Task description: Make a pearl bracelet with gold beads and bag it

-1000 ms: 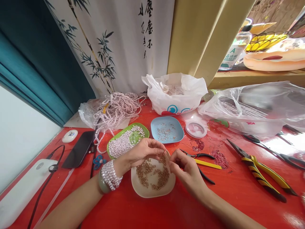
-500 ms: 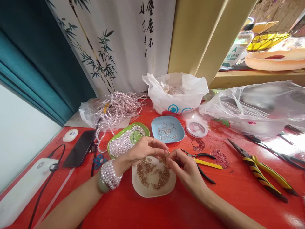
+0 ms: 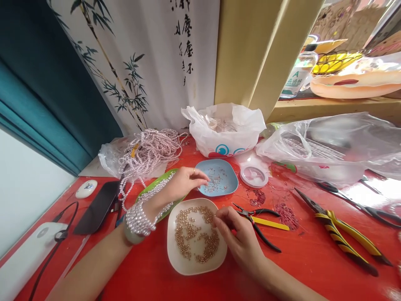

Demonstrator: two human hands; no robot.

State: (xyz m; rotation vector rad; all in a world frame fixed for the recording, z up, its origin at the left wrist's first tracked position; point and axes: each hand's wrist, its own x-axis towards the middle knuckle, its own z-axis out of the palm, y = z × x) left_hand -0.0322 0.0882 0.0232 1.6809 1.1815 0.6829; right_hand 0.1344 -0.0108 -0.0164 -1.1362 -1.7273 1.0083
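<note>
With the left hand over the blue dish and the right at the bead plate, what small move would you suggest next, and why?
Probably lower the left hand slightly and pinch one of the small metal pieces in the blue dish: its fingertips hover at the dish's left rim, apparently holding nothing. The right hand rests by the white plate of gold beads, fingers pinched together.

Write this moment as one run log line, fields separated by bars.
left hand: reaching into blue dish | right hand: pinched beside white dish of gold beads | pliers: untouched

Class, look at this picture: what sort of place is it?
Probably a home jewellery-making table: a white dish of small gold beads, heaped strands of pink pearl beads and yellow-handled pliers lie on it.
</note>
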